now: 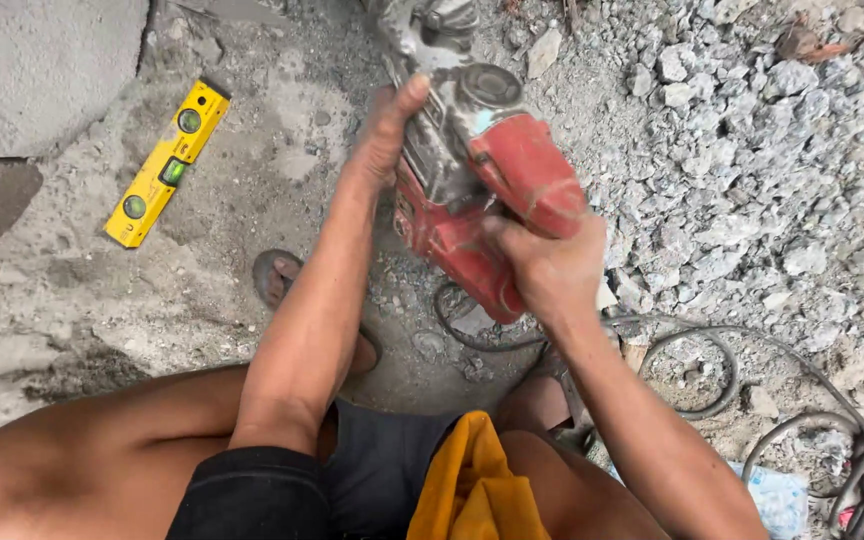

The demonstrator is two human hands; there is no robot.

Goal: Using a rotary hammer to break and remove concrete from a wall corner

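Head view: a red power hammer (472, 190), grey with dust on its upper body, sits at the middle of the frame, pointed down and away into the ground. Left hand (384, 130) lies against the left side of the hammer's grey body, fingers wrapped round it, thumb up along the casing. Right hand (547, 265) is closed round the red rear handle at the hammer's near end, fingers curled under. A black cable (712, 400) runs from below the hammer and loops over the ground to its right, ending in more coils at the frame's lower right edge. Right of the hammer: a spread of broken grey rubble (752, 150). Left of the hammer, well apart from it: a yellow spirit level (165, 165) lying flat and slanted on rough concrete (42, 70). Below and left of the hammer, a foot in a sandal (277, 275), partly hidden by the left forearm. Nearer than the hammer: bare knees, dark shorts (372, 480), and a yellow cloth (472, 485) on the lap.
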